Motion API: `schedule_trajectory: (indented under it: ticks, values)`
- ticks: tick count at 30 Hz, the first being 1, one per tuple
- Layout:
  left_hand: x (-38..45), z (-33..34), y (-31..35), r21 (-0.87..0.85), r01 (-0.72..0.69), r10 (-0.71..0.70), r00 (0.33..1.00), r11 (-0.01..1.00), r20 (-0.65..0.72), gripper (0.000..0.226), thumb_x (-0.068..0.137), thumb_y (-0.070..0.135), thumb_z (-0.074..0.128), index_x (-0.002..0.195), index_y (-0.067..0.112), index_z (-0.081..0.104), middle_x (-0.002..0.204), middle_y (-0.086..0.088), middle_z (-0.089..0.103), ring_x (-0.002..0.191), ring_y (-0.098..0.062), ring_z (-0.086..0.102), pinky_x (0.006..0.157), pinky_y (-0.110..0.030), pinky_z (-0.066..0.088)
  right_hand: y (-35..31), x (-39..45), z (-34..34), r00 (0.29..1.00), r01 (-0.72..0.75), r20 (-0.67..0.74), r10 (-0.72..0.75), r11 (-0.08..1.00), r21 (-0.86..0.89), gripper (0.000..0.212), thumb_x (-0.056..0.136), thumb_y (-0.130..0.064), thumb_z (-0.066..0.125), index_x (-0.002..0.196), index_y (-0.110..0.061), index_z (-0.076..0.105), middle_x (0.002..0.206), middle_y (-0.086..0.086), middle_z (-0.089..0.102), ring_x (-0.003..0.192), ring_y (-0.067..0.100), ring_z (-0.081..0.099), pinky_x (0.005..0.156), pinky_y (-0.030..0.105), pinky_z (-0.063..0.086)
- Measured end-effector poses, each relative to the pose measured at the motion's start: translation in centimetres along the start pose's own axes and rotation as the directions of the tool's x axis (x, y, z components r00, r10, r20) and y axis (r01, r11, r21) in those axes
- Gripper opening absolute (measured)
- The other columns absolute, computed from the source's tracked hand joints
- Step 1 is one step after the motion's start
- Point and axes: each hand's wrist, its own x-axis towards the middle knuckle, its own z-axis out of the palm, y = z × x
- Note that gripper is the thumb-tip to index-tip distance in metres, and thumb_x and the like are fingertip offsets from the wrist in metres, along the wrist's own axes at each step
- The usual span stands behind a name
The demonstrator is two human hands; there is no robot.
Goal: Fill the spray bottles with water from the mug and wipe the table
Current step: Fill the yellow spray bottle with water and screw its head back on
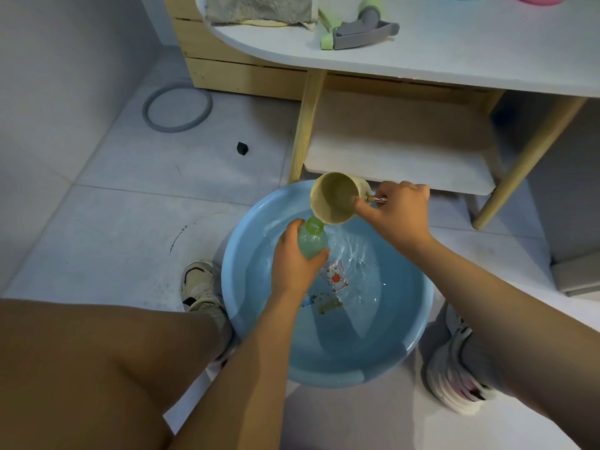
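My left hand (292, 264) grips a translucent green spray bottle (311, 238) with its cap off, held over a blue basin (246, 306) of water on the floor. My right hand (396, 212) holds a beige mug (334, 203) by its handle. The mug is tipped toward me, its rim touching the bottle's open neck. On the white table (454, 60) above lie a grey cloth (259, 9) and a grey and green spray head (357, 27).
The table's wooden legs (306, 125) and lower shelf (399, 151) stand just behind the basin. My shoes (198, 287) flank the basin. A grey ring (177, 107) and a small black cube (242, 148) lie on the tiled floor at left.
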Motion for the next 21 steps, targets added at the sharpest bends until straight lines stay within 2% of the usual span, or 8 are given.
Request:
schedule_trajectory:
  ticks: [7,11,15,21]
  values:
    - [0.08,0.29,-0.27,0.027,0.01,-0.01,1.0,1.0,-0.004,0.066,0.071,0.029,0.081,0.127,0.022,0.046,0.124,0.002,0.055,0.112,-0.017,0.051,0.083,-0.022,0.039,-0.05,-0.11,-0.29,0.997,0.071,-0.032,-0.07,0.997,0.026,0.039,0.073,-0.054,0.053,0.061,-0.018,0.046,0.049,-0.018,0.031,0.063,0.019,0.04,0.077,0.03,0.02]
    - [0.06,0.28,-0.18,0.021,0.004,-0.004,1.0,1.0,-0.003,0.064,0.071,0.027,0.081,0.125,0.022,0.046,0.12,0.003,0.056,0.108,-0.015,0.052,0.079,-0.021,0.037,-0.18,0.03,-0.37,0.996,0.076,-0.044,-0.075,0.997,0.012,0.041,0.074,-0.054,0.054,0.06,-0.016,0.045,0.049,-0.018,0.03,0.063,0.019,0.04,0.077,0.03,0.02]
    - [0.0,0.27,-0.23,0.012,0.008,-0.008,1.0,1.0,0.002,0.068,0.071,0.029,0.081,0.129,0.023,0.045,0.124,0.003,0.055,0.111,-0.014,0.051,0.082,-0.022,0.038,-0.09,0.13,-0.28,0.995,0.08,-0.053,-0.08,0.997,-0.008,0.043,0.074,-0.055,0.054,0.06,-0.015,0.045,0.049,-0.016,0.029,0.064,0.019,0.039,0.077,0.032,0.021]
    - [-0.09,0.1,0.25,0.018,-0.001,0.001,1.0,1.0,0.006,0.064,0.073,0.028,0.079,0.127,0.023,0.045,0.121,0.004,0.056,0.107,-0.013,0.051,0.08,-0.021,0.037,0.22,0.32,-0.09,0.991,0.093,-0.09,-0.096,0.995,-0.035,0.045,0.075,-0.055,0.055,0.059,-0.015,0.047,0.052,-0.004,0.042,0.063,0.02,0.041,0.076,0.032,0.021]
